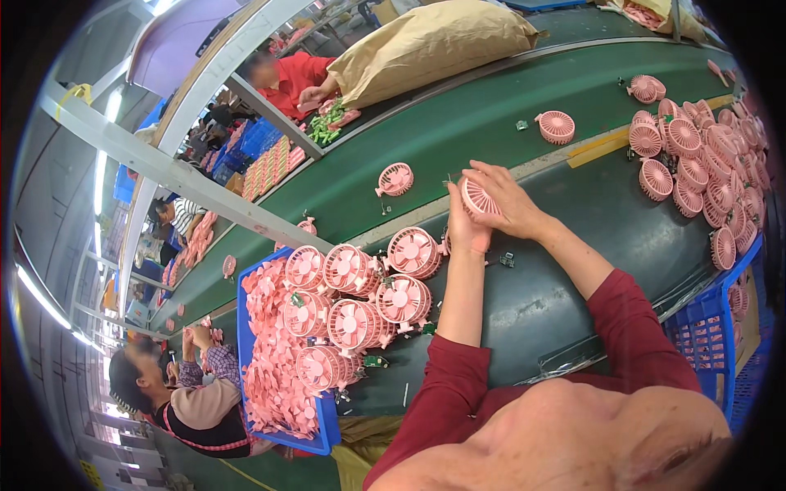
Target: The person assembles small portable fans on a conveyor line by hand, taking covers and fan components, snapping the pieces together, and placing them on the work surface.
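Observation:
Over the near edge of the green conveyor, my two hands press a pink fan head between them. My left hand supports it from the left and below. Across its right side lies my right hand, fingers wrapped over the top. Part of the fan head is hidden by the palms. Just left of my hands stands a cluster of pink fan housings with blades showing and small green circuit boards attached. A small circuit board rests on the dark work surface below my right wrist.
A blue tray of loose pink fan blades sits at the left. Many pink fan heads are heaped at the right, above a blue crate. Along the green belt lie scattered fan heads. Co-workers sit at the left and far side.

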`<action>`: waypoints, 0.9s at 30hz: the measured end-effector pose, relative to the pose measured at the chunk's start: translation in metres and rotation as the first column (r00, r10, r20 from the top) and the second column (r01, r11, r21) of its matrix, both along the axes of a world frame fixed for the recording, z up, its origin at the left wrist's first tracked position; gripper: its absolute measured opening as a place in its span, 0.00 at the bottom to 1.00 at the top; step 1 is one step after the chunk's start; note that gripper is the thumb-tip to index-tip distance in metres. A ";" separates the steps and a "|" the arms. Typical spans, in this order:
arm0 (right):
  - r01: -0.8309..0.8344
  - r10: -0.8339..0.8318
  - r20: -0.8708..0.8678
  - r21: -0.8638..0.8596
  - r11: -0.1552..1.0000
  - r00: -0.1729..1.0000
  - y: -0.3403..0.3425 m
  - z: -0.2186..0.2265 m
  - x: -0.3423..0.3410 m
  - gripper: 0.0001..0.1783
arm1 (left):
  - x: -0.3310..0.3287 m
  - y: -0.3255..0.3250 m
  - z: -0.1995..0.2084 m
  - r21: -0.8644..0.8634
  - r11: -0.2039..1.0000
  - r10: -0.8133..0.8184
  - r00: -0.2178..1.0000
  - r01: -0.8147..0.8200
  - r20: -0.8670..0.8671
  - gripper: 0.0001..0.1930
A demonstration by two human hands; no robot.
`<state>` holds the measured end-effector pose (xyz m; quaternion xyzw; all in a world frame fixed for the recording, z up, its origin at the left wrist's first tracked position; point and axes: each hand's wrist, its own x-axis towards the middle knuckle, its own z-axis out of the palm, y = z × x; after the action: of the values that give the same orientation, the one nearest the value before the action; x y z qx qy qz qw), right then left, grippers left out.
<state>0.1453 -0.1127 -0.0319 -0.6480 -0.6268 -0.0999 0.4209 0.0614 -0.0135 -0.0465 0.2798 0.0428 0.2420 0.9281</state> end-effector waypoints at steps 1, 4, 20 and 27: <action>0.006 0.002 -0.114 0.067 0.998 0.993 0.008 -0.009 -0.003 0.37 | 0.004 -0.005 0.000 0.054 0.992 0.116 0.993 -0.118 0.033 0.23; 0.005 0.040 -0.335 0.132 0.991 0.942 0.012 -0.016 -0.010 0.34 | 0.009 -0.025 0.006 0.323 0.857 0.432 0.902 -0.402 -0.023 0.18; 0.362 -0.353 -0.084 0.306 0.881 0.932 0.031 -0.021 0.086 0.30 | 0.041 0.018 -0.004 0.956 0.206 0.720 0.694 -0.209 -0.004 0.34; 0.129 -0.128 -0.008 0.097 0.987 0.992 0.023 -0.052 0.049 0.22 | 0.047 0.121 0.017 0.956 -0.197 0.878 0.473 0.218 0.073 0.26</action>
<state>0.1945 -0.0898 -0.0835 -0.6658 -0.5777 -0.1569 0.4454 0.1084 0.1072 -0.0292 0.8687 0.3085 0.3484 0.1697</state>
